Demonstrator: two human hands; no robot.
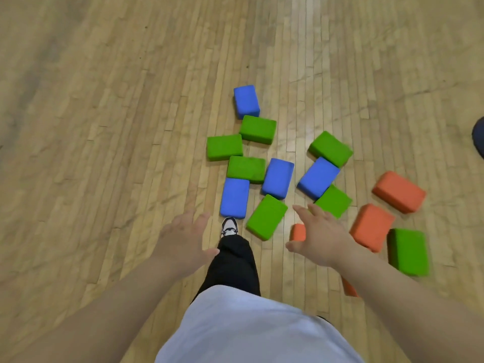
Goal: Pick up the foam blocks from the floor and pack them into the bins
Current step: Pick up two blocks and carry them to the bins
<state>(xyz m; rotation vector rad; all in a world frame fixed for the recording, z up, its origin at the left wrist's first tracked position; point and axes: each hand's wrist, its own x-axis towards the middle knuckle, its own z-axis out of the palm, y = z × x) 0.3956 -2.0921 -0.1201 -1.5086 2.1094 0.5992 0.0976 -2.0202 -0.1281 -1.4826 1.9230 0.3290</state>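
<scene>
Foam blocks (277, 178) in blue, green and orange lie scattered on the wooden floor (104, 127), their long axes pointing every way. One orange block (298, 232) is mostly hidden behind the right hand (320, 239). That hand and the left hand (183, 242) hover above the floor, each grip wide and holding nothing.

Strewn flat over the wooden floor (117, 127), all rectangular and soft-edged. Farthest off, a lone blue block (246, 100) touching a staggered chain of three green blocks (246, 169), with two blue blocks (278, 178) and a slanted green block (266, 217) nearest. Rightward, a diagonal green-blue-green row (318, 178), then two orange blocks (399, 192), an end green block (408, 251), and a half-hidden orange block (298, 231).
</scene>
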